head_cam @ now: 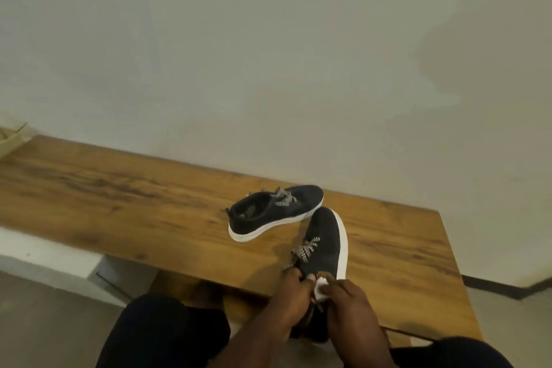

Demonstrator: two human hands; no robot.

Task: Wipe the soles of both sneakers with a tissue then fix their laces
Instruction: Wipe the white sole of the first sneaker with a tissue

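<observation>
While the far sneaker (274, 212) rests apart on the bench (119, 188), the near sneaker (325, 245) points away, heel at both hands: left hand (291, 293) pinching its laces (304, 251), right hand (349, 299) pinching a tissue (321, 288).

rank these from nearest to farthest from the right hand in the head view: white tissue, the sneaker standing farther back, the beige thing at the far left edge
1. White tissue: at the right hand, against the near sneaker.
2. Far sneaker: mid-table, beyond and left.
3. Beige thing: far left table end.
</observation>
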